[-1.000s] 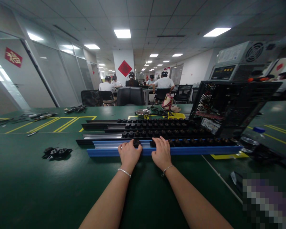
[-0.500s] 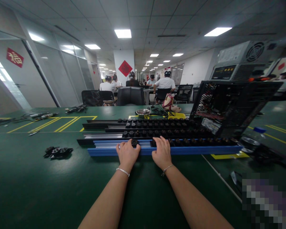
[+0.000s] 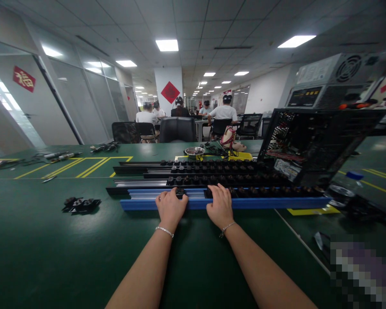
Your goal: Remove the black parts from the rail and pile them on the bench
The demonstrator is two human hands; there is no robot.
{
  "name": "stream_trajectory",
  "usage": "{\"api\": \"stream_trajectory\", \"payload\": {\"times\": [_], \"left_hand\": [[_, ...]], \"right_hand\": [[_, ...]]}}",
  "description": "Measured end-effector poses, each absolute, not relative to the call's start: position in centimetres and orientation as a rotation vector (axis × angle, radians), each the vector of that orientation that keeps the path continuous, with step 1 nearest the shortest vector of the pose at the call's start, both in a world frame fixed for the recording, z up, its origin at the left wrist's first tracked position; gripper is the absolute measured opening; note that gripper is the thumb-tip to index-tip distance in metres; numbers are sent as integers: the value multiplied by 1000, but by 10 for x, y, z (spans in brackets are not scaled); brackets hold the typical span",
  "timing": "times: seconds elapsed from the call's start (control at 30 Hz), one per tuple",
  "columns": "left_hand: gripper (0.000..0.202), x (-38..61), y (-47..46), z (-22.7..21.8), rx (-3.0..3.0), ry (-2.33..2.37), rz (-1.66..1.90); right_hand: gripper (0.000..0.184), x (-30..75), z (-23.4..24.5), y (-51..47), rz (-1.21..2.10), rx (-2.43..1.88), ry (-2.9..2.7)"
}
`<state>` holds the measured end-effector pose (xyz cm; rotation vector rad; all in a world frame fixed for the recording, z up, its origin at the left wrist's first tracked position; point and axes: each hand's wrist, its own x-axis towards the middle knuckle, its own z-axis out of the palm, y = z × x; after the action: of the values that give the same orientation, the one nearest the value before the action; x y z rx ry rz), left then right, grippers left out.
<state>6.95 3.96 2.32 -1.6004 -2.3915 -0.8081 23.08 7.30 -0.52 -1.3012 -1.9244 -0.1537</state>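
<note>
A long blue rail (image 3: 141,205) lies across the green table in front of me. My left hand (image 3: 170,209) has its fingers curled over the rail and grips a small black socket module (image 3: 180,192) sitting in the channel. To its right, my right hand (image 3: 220,207) is closed over the rail at the left end of a row of black modules (image 3: 260,191); its fingers partly hide the module there. A stretch of bare blue channel (image 3: 197,192) shows between the two hands. Several loose black socket modules (image 3: 81,204) lie on the table to the left.
Behind the blue rail lie several black rails (image 3: 125,168) fitted with sockets. An open computer case (image 3: 315,141) with power supplies (image 3: 334,71) on top stands at right, beside a blue-capped bottle (image 3: 342,189). Further back are a metal bowl (image 3: 194,151), cables (image 3: 104,146) and seated people.
My left hand and the black socket module have shifted slightly left along the blue rail. My right hand keeps its place on the rail. The view has turned slightly.
</note>
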Motion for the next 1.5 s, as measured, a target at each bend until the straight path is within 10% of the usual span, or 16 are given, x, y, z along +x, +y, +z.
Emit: {"api": "stream_trajectory", "payload": {"times": [1.5], "left_hand": [[46,41,41,17,-1464,-2435,-869]], "right_hand": [[58,230,-6,74,-129,-1307,-1916]]}}
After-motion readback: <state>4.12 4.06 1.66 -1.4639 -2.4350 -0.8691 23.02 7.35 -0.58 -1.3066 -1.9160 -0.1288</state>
